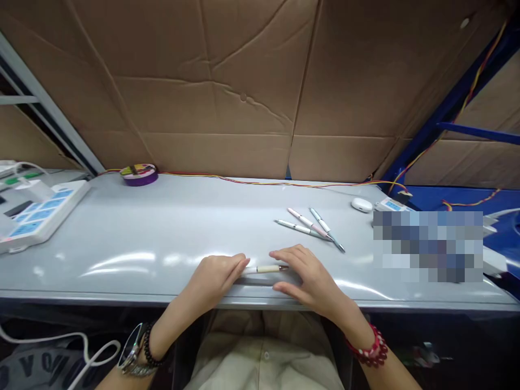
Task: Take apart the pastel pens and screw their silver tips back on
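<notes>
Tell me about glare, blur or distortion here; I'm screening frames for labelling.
Head view: bright glare streaks on the grey table left of the left hand; wide-angle bending curves the table edge; a pixelated block masks the right side; the pen between left hand and right hand stays sharp.

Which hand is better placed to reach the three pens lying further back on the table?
Probably the right. The right hand sits at the beige pen's right end, just in front of the three pens. The left hand grips the other end, further off.
</notes>
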The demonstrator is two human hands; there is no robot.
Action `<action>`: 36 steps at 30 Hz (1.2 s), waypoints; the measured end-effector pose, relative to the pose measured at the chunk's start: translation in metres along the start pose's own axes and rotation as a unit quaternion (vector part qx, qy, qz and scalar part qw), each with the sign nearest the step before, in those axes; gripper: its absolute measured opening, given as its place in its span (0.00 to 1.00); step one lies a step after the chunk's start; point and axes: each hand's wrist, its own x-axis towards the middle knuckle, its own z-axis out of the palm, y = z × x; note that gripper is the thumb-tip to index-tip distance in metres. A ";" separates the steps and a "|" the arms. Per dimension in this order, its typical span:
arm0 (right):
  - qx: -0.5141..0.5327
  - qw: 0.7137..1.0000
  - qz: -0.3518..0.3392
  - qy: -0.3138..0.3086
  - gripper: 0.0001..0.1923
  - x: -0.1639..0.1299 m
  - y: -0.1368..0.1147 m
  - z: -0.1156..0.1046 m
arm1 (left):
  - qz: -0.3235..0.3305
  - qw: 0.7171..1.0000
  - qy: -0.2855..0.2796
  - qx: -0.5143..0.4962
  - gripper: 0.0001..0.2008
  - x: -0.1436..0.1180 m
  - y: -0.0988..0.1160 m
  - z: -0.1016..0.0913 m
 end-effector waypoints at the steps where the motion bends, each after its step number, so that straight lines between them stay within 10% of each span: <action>1: 0.003 1.000 0.000 0.022 0.12 -0.001 0.000 0.001 | -0.004 1.000 0.003 0.000 0.20 0.000 0.000 0.000; 21: -0.025 0.999 0.016 0.028 0.20 -0.004 0.004 0.004 | -0.004 0.994 0.026 -0.108 0.14 -0.004 0.002 -0.004; 30: 0.054 0.996 -0.034 0.066 0.14 -0.006 0.002 0.000 | 0.019 0.814 -0.096 -0.572 0.34 -0.012 -0.006 -0.013; 36: 0.062 0.995 -0.054 0.056 0.12 -0.006 0.003 0.003 | 0.001 0.790 -0.082 -0.608 0.40 -0.011 -0.008 -0.008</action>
